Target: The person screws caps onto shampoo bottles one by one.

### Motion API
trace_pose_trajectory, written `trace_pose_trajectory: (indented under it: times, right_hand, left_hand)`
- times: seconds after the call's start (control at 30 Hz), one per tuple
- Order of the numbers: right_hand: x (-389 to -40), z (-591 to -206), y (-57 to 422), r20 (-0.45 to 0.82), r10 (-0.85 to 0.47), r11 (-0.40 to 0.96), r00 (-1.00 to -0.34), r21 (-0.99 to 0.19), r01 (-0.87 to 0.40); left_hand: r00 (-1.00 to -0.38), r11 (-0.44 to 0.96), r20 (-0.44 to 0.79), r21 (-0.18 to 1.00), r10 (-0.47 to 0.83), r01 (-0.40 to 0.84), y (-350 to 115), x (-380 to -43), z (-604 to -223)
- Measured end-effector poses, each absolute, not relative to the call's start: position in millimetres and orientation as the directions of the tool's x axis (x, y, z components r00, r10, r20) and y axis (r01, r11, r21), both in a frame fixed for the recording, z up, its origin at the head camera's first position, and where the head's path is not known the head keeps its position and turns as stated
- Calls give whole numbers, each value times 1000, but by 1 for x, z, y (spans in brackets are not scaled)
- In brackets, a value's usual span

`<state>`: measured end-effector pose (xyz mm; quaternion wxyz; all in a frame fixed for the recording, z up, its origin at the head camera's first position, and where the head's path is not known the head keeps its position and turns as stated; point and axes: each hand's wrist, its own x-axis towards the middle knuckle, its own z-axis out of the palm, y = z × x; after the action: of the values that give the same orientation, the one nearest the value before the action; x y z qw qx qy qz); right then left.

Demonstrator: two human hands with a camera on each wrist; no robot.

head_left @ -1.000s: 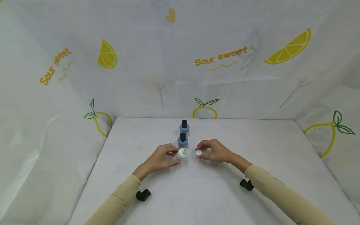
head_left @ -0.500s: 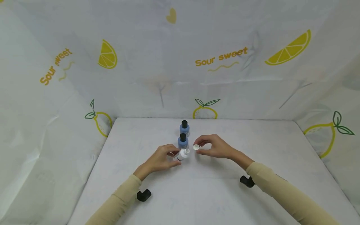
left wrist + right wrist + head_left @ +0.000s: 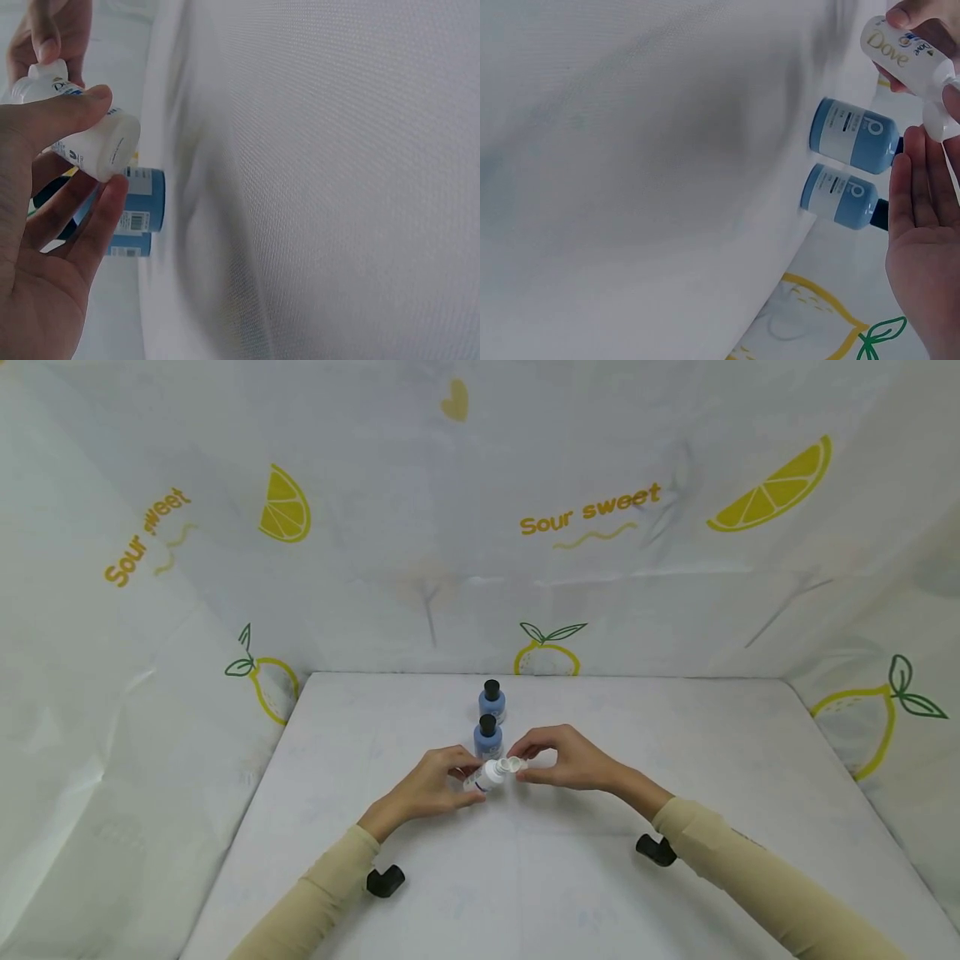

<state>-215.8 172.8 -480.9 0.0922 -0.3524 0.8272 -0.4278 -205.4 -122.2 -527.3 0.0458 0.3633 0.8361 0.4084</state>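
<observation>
My left hand (image 3: 431, 787) grips a small white Dove bottle (image 3: 904, 54) between thumb and fingers. In the head view the bottle leans to the right, its neck pointing at my other hand. The thumb and fingers of my right hand (image 3: 566, 758) pinch a small white cap (image 3: 516, 764), held right at the bottle's mouth. In the left wrist view the bottle's base (image 3: 124, 142) faces the camera. Just behind the bottle stands a blue bottle with a black cap (image 3: 488, 739). A second blue bottle (image 3: 492, 702) of the same kind is behind that one.
A white cloth covers the table (image 3: 450, 893), and its far edge meets a hanging white sheet (image 3: 390, 527) printed with lemons. Black wrist pieces show beside the left sleeve (image 3: 322, 885) and the right sleeve (image 3: 735, 868).
The right hand first rises a little with the cap, then comes down and left, bringing it to the bottle's mouth. The left hand and its bottle shift slightly right. Both blue bottles stay put.
</observation>
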Motion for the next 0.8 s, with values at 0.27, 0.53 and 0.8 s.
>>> trace_pose_trajectory:
  times: [0.27,0.53,0.8]
  right_hand:
    - [-213,-478,169,177,-643,359,-745,-790,-497]
    - [-210,-475,163,233,-626,328,-744,-786,-523]
    - [-208,-482,158,243,-606,310,-757,-804,-507]
  left_hand:
    - [-734,419,197,713,650,563,-122,-204,-527]
    - [-730,413,198,715,654,564,-122,-204,-525]
    - [-729,408,192,723,657,558,-121,-204,-524]
